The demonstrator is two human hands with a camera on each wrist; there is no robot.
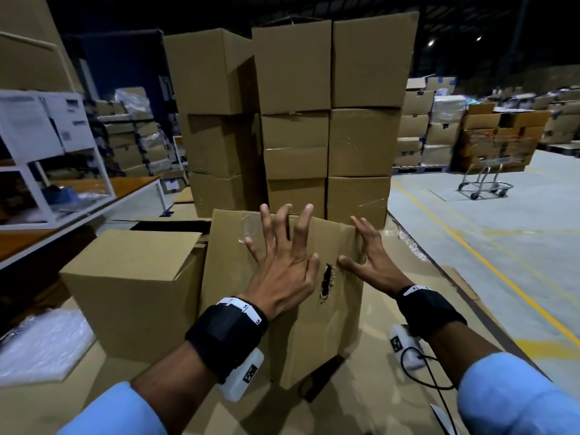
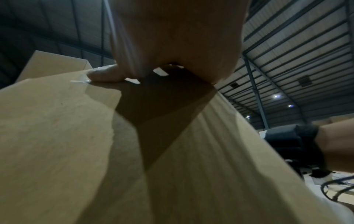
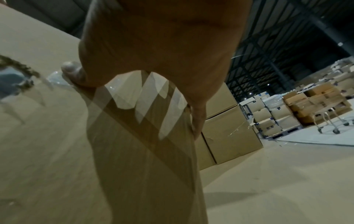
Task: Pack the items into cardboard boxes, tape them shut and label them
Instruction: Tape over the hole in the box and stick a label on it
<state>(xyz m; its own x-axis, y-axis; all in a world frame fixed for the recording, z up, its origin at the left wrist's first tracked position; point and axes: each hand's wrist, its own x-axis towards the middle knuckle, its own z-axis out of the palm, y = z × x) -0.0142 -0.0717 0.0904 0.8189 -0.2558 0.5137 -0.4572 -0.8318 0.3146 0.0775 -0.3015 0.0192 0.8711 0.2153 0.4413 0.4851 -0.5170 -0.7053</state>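
From left to right: a closed cardboard box (image 1: pixel 131 290) stands on the flattened cardboard sheets (image 1: pixel 392 334) that cover the work surface; just beside it, tilted, is the box I am working on, a torn cardboard box (image 1: pixel 314 334) with a ragged hole (image 1: pixel 326 282) in its upper face and clear tape (image 1: pixel 251 227) near its far edge. My left hand (image 1: pixel 282 271) lies on that face with fingers spread and straight, pressing rather than clasping; the left wrist view shows a fingertip on the tape. My right hand (image 1: pixel 367 259) rests, likewise spread flat, at the right edge, gripping nothing. Behind stands a stack of sealed boxes (image 1: pixel 314 120). I judge the panel stiff but weakened round the tear, the taped areas slippery, and the weight unknown; I would take hold at the corners and edges, away from the hole.
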